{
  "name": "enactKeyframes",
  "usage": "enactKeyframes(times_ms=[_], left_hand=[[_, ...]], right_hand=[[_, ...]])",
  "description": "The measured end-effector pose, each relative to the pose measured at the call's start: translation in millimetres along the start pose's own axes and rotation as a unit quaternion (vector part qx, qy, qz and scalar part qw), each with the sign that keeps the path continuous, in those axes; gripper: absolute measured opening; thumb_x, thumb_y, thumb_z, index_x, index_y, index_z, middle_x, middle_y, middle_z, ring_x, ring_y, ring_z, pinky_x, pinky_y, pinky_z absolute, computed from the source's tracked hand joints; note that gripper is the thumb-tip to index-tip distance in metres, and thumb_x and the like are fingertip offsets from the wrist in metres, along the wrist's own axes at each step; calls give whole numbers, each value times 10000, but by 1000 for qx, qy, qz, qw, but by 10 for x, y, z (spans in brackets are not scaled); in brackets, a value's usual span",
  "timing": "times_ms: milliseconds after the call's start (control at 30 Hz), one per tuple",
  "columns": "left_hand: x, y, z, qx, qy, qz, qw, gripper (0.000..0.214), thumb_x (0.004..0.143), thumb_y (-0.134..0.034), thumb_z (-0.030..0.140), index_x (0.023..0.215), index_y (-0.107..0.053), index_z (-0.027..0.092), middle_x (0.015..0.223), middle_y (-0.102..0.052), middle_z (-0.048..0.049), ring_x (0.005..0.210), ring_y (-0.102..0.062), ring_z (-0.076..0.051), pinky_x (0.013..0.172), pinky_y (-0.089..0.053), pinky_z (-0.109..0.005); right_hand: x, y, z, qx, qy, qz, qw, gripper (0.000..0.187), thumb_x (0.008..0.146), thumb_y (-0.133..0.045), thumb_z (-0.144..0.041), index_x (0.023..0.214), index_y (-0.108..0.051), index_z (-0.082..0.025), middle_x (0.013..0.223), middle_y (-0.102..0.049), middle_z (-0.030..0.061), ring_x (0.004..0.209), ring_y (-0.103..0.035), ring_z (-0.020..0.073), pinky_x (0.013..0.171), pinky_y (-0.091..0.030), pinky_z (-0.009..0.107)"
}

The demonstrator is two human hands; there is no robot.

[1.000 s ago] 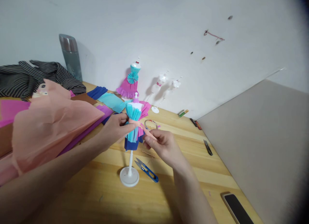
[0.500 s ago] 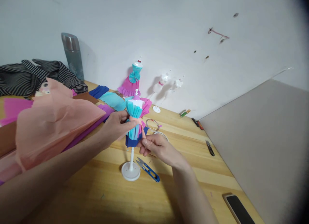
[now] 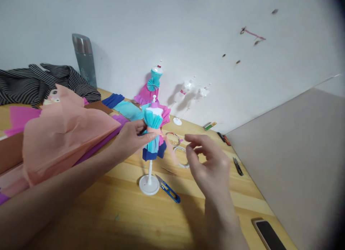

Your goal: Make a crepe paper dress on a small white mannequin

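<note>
A small white dress-form mannequin (image 3: 149, 168) stands upright on its round base, wrapped in pleated turquoise crepe paper (image 3: 152, 118), with pink at its side and dark blue below. My left hand (image 3: 130, 136) grips it at the waist, thumb pressed on a peach paper band (image 3: 153, 131). The band's loose end (image 3: 171, 149) trails out to the right, blurred. My right hand (image 3: 211, 167) is raised to the right of the mannequin, apart from it, fingers bent and spread with nothing seen between them. Blue thread snips (image 3: 169, 189) lie beside the base.
Peach crepe paper (image 3: 67, 135) and other coloured sheets cover the left. A striped cloth (image 3: 60, 81) and a bottle (image 3: 85, 61) are behind. A dressed mannequin (image 3: 148, 91) stands by the wall. Tape rolls (image 3: 184, 166), a cutter (image 3: 237, 166) and a phone (image 3: 269, 235) lie right.
My right hand has let go of the peach band's end and moved right and toward the camera. The end now swings out loosely. My left hand keeps its hold at the waist.
</note>
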State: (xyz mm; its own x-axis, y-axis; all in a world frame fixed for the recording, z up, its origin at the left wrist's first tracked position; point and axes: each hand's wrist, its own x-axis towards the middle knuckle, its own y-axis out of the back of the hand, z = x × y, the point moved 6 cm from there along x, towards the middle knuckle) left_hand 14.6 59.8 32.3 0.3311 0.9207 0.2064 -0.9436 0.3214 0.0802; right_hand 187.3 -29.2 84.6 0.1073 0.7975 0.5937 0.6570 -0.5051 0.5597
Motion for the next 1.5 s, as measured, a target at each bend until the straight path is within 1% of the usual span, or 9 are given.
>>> enactKeyframes(times_ms=[67, 200, 467, 633, 833, 1000, 1233, 1400, 1500], left_hand=[[-2, -13, -9, -10, 12, -7, 1000, 223, 751, -646, 342, 835, -647, 135, 781, -696, -35, 731, -632, -171, 688, -507, -302], [-31, -50, 0, -29, 37, -14, 999, 245, 756, -642, 357, 838, -641, 126, 797, -696, -43, 739, -629, -166, 680, -496, -282], [-106, -95, 87, 3, 21, -18, 1000, 200, 757, -629, 342, 777, -653, 145, 749, -698, -30, 727, -639, -180, 628, -500, -258], [-107, -107, 90, 15, 11, -20, 1000, 216, 772, -610, 354, 785, -648, 142, 753, -691, -24, 728, -630, -173, 654, -503, -267], [-102, -106, 102, 23, 11, -15, 1000, 226, 766, -607, 359, 786, -641, 136, 785, -695, -43, 757, -625, -182, 641, -500, -269], [-108, -112, 89, 25, 6, -20, 999, 216, 777, -601, 346, 808, -646, 137, 779, -693, -34, 757, -624, -176, 653, -497, -262], [-99, -94, 49, 51, -7, 0, 999, 213, 791, -589, 349, 776, -633, 142, 737, -680, -24, 715, -612, -163, 633, -482, -254], [-108, -83, 102, 66, -20, 9, 998, 201, 771, -603, 344, 733, -636, 149, 709, -681, -14, 694, -614, -160, 605, -470, -237], [-110, -79, 98, 70, -21, 15, 997, 187, 766, -604, 328, 729, -643, 148, 689, -677, -9, 666, -601, -151, 592, -462, -235]], right_hand=[[-66, 40, -166, 23, 55, 42, 997, 163, 825, -542, -119, 918, -649, -202, 812, -640, 38, 683, -558, 156, 584, -440, 288], [-129, -187, -247, 52, 77, -49, 994, 71, 850, -589, -204, 886, -646, -183, 696, -592, 13, 612, -516, 142, 545, -419, 279], [-129, -415, -191, -13, 83, -51, 995, 117, 830, -612, -192, 716, -587, -178, 637, -551, 2, 596, -504, 135, 551, -406, 273], [-159, -437, -232, -10, 83, -49, 995, 200, 836, -555, -122, 648, -529, -186, 613, -518, -11, 582, -490, 126, 541, -390, 258], [-164, -423, -213, -34, 82, -48, 995, 113, 839, -594, -201, 734, -563, -175, 633, -533, 1, 587, -499, 137, 558, -406, 273], [-177, -448, -235, -31, 89, -48, 994, 184, 843, -553, -142, 665, -537, -182, 603, -507, -5, 573, -486, 132, 532, -373, 264], [-182, -480, -255, 23, 64, -80, 994, 199, 840, -545, -124, 648, -530, -178, 592, -512, -15, 533, -477, 109, 508, -375, 244], [-164, -439, -231, -13, 79, -61, 995, 118, 823, -625, -235, 744, -577, -163, 626, -525, -2, 568, -493, 131, 522, -390, 260], [-169, -467, -217, -28, 82, -68, 994, 123, 818, -618, -208, 713, -565, -172, 615, -520, -5, 567, -492, 131, 518, -383, 259]])
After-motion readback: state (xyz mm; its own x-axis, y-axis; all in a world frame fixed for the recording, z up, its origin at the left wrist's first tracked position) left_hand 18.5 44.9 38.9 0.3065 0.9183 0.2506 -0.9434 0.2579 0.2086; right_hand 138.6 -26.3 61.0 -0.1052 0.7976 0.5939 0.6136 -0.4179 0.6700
